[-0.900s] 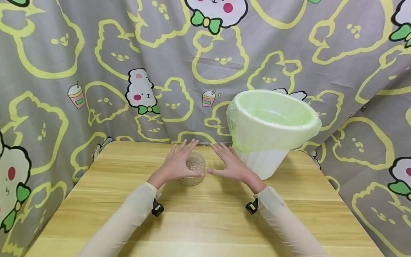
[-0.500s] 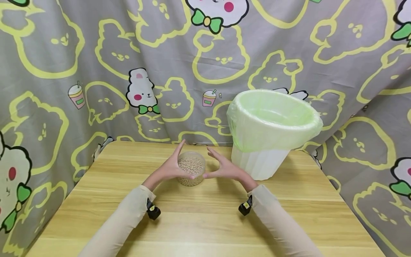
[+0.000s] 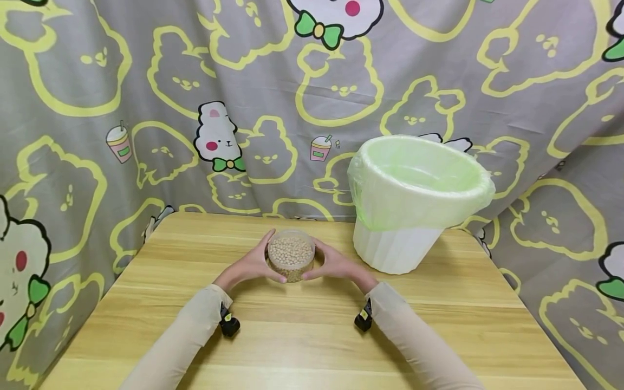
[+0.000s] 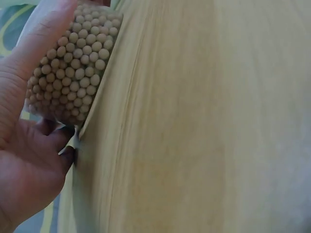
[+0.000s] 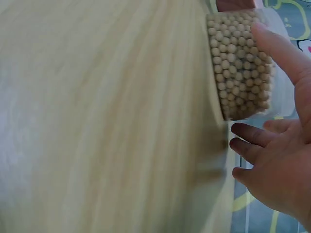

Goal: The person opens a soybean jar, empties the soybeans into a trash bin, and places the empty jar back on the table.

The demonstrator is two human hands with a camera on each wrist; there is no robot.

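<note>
A short clear plastic jar (image 3: 291, 260) stands on the far half of the wooden table, in front of the curtain. It is filled with small round beige balls (image 4: 73, 68) that look like soybeans, and its top shows no lid. From the left, my left hand (image 3: 251, 265) grips the jar, thumb on the near side and fingers going round the back. My right hand (image 3: 333, 264) holds the opposite side the same way. In the right wrist view the thumb (image 5: 279, 48) lies against the wall while the lower fingers spread below the jar. Fingers behind it are partly hidden.
A tall white bin (image 3: 395, 244) with a pale green liner (image 3: 419, 208) folded over its rim stands right of the hands. The wooden table (image 3: 292, 336) reaches back to a grey patterned curtain (image 3: 263, 81). Each sleeve carries a small black wrist camera (image 3: 229, 323).
Both hands have come in and lowered from spread positions near the jar to take hold of its two sides. The right hand moved left; the jar is about where it was.
</note>
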